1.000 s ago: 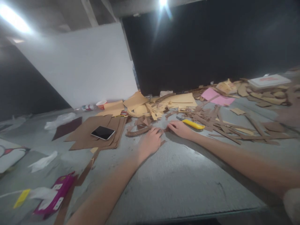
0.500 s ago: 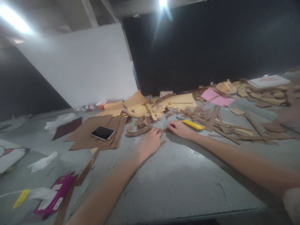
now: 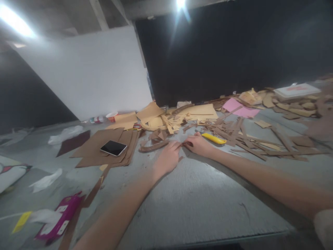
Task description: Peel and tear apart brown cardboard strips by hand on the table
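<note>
My left hand (image 3: 169, 157) rests low over the middle of the table, its fingertips closed on a small brown cardboard strip (image 3: 181, 143). From the other side my right hand (image 3: 199, 145) pinches the same strip, thumb and finger curled together. The fingers hide most of it. A brown end of cardboard (image 3: 180, 158) pokes out under my left hand. Just behind my right hand lies a yellow utility knife (image 3: 214, 139). Left of my left hand is a curved cardboard strip (image 3: 153, 146).
A phone (image 3: 113, 148) lies on stacked cardboard sheets (image 3: 88, 159) to the left. Cardboard offcuts (image 3: 249, 144) spread across the right and back, near pink paper (image 3: 240, 108). A purple tissue pack (image 3: 61, 218) and a paper cup (image 3: 111, 117) are at left.
My right hand has shifted slightly left, and its fingertips are closer to my left hand. Less of the strip between them shows. My left hand has barely moved.
</note>
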Motion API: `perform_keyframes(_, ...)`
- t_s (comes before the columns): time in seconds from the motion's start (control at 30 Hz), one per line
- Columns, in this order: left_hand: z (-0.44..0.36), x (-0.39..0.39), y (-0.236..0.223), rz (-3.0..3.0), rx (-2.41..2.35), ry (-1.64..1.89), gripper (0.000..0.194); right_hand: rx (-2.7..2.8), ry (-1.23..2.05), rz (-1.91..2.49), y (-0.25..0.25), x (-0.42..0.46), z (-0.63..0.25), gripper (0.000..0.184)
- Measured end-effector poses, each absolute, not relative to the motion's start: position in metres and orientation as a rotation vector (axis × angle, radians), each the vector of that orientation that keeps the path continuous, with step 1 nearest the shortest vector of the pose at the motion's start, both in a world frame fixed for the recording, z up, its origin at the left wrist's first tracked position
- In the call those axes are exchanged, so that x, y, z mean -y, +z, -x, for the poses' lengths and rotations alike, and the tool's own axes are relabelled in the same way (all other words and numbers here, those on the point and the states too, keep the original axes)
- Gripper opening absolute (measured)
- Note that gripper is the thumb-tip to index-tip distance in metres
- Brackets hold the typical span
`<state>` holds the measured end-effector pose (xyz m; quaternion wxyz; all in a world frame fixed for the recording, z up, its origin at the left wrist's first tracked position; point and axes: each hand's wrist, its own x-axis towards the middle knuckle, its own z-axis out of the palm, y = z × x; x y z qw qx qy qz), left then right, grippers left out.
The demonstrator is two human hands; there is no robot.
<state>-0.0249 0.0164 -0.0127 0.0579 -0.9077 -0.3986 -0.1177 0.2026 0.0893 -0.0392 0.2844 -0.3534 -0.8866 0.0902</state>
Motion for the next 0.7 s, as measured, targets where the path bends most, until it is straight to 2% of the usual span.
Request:
perform_keyframes(0.2, 0.032, -0.021, -0.012, 2.837, 1.228, -0.390, 0.034, 2.423, 0.160, 0.862, -0.037, -0.086, -0.203, 0.025)
perform_keyframes(0.33, 0.031, -0.021, -0.008, 2.832, 1.223, -0.361, 0.030, 2.464, 0.106, 0.824, -0.033, -0.082, -0.204, 0.022)
perform_keyframes(0.5, 0.025, -0.017, -0.005, 2.792, 1.271, -0.299, 0.028, 2.492, 0.185, 0.774, -0.030, -0.080, -0.206, 0.030)
perform_keyframes(0.7, 0.025, -0.014, -0.003, 2.818, 1.327, -0.388, 0.034, 2.461, 0.208, 0.804, -0.033, -0.084, -0.206, 0.034)
